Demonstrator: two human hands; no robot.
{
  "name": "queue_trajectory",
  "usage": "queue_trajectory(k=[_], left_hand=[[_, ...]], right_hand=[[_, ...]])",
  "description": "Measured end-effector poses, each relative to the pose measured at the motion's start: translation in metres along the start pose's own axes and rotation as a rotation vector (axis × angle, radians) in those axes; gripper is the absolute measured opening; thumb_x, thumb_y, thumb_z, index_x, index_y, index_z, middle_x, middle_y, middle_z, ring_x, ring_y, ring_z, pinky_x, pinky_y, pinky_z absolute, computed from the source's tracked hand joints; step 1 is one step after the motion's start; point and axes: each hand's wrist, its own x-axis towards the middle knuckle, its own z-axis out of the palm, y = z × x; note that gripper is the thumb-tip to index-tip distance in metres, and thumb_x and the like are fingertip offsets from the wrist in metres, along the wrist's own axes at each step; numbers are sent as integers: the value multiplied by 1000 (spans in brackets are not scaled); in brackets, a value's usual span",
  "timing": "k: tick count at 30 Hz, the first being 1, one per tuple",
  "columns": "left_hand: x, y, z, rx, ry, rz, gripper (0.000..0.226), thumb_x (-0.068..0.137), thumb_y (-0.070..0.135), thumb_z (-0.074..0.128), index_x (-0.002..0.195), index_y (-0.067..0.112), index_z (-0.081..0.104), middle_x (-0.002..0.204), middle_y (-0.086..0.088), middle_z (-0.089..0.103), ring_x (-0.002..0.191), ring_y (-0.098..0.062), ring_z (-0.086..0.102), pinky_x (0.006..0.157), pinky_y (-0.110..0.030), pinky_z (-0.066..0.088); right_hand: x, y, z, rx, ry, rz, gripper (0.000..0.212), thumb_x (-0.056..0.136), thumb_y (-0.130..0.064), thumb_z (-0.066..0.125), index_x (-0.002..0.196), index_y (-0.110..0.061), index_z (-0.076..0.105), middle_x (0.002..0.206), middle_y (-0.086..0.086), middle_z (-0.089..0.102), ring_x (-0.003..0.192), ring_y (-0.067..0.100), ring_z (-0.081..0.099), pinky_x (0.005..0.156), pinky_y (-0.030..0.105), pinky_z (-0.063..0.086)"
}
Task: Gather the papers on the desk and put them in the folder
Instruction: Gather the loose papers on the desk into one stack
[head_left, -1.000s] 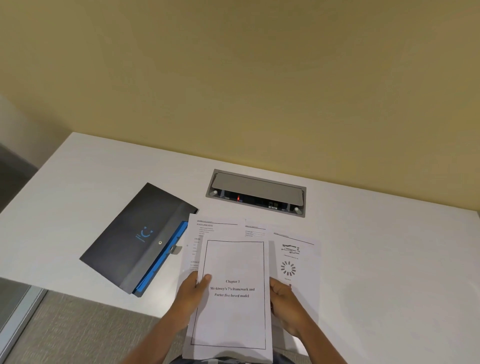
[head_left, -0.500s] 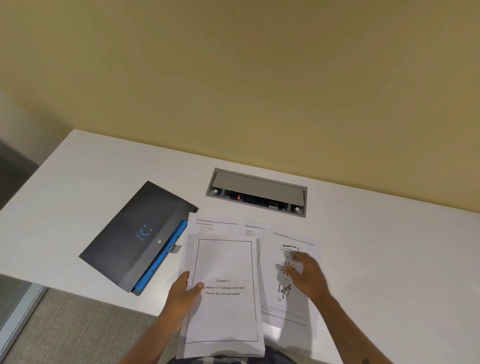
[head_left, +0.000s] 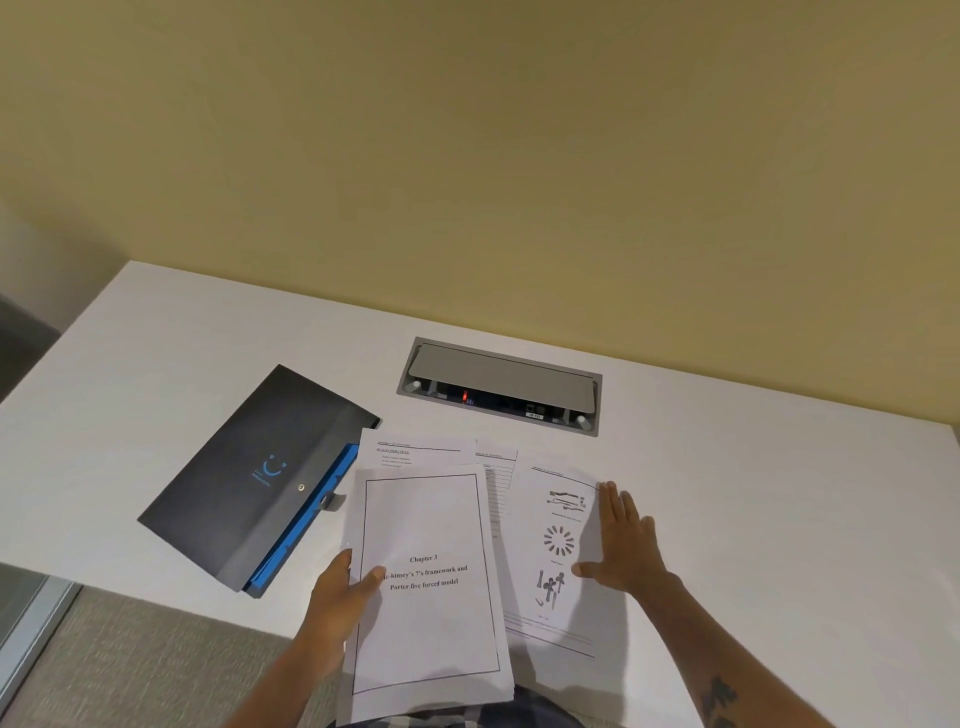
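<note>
A stack of white papers (head_left: 426, 629) topped by a bordered "Chapter 3" title page overhangs the desk's near edge. My left hand (head_left: 340, 597) grips its left edge, thumb on top. To the right a sheet with printed figures (head_left: 553, 618) lies flat on the desk; my right hand (head_left: 623, 545) rests open at its right edge, fingers straight and together. Two more sheets (head_left: 493, 467) peek out from behind the stack. The dark grey folder (head_left: 249, 478) with blue inner pockets lies to the left, its flap unfastened.
A grey cable box (head_left: 498, 384) with a red light is set into the white desk (head_left: 753, 493) behind the papers. A yellow wall stands beyond it. The desk's near left edge drops to a carpeted floor (head_left: 130, 660).
My right hand left the stack's right edge, crossed the figure sheet and now lies at that sheet's right edge. The stack tilted slightly in my left hand.
</note>
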Motion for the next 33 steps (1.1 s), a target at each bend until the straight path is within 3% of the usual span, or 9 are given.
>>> queue_trajectory(k=[7,10,12,18,22,25,27,33], left_hand=[[0,14,9,-10,-21,6,43,98,25,67,138,19,53,130,-5,65,118,-29,61,107,-54,50],[1,19,11,-36,-26,7,38,97,24,68,133,23,53,130,-4,64,116,-28,60,106,-55,50],[3,22,12,-41,-22,7,40,97,24,69,133,23,52,129,-2,62,116,-26,58,107,-56,48],[5,26,14,-34,-40,22,40,95,26,70,130,27,50,123,2,62,118,-25,57,106,-59,48],[9,26,12,-21,-45,28,49,93,30,72,137,25,50,132,-1,62,125,-30,59,108,-61,48],[8,28,11,-37,-61,31,48,93,30,73,135,28,50,134,-3,62,123,-30,60,107,-63,48],[8,29,10,-36,-64,30,49,93,30,73,136,27,50,136,-4,62,127,-33,60,108,-65,47],[6,33,8,-55,-89,49,50,94,29,71,139,25,49,137,-3,62,129,-35,60,108,-65,47]], right_hand=[[-7,0,16,122,126,14,133,82,-57,83,169,-11,-7,177,4,15,165,29,10,134,49,12],[-13,-5,25,159,179,71,127,81,-55,84,170,-13,3,166,5,40,157,28,29,128,44,26],[-18,-7,30,195,211,123,122,81,-54,84,169,-16,8,151,2,54,142,25,46,114,40,41],[-33,-6,41,441,238,320,124,78,-47,90,168,-16,12,133,6,68,115,28,71,88,36,58],[-41,-2,52,705,313,427,91,88,-22,84,162,-16,31,131,10,73,111,36,74,85,43,60],[-44,6,58,924,381,448,42,91,-13,80,131,-14,65,106,7,76,98,36,74,81,46,61],[-47,12,61,1041,408,427,18,93,-8,78,110,-9,74,103,10,75,96,37,71,83,47,60],[-54,30,52,1214,430,365,8,101,-16,71,99,-21,76,100,6,79,94,33,74,81,42,58]])
